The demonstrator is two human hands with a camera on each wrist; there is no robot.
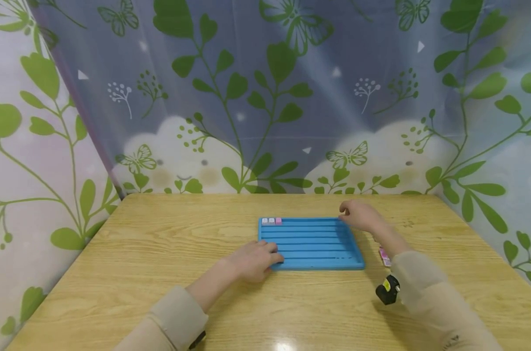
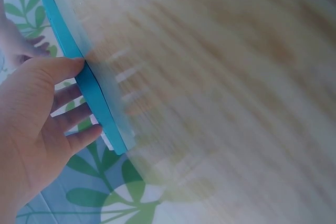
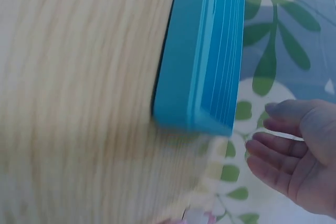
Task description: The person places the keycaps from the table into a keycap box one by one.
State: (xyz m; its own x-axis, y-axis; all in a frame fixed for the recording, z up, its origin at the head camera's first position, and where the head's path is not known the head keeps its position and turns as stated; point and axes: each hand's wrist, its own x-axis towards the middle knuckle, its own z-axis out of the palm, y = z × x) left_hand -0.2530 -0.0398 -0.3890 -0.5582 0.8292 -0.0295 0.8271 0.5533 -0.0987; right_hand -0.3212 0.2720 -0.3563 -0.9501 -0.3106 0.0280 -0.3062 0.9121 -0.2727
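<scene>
Leafy printed cloth [image 1: 248, 131] hangs behind a pale wooden table [image 1: 116, 273]. The left hand [image 1: 256, 261] grips the near-left edge of a blue, rectangular, ridged tray [image 1: 309, 241] — three small white and pink square tiles [image 1: 272, 221] sit beyond that hand. The right hand [image 1: 359, 214], loosely bent with thumb and fingers apart, hovers beside the far-right corner; pink pieces [image 1: 384, 256] lie nearer, by its forearm.
</scene>
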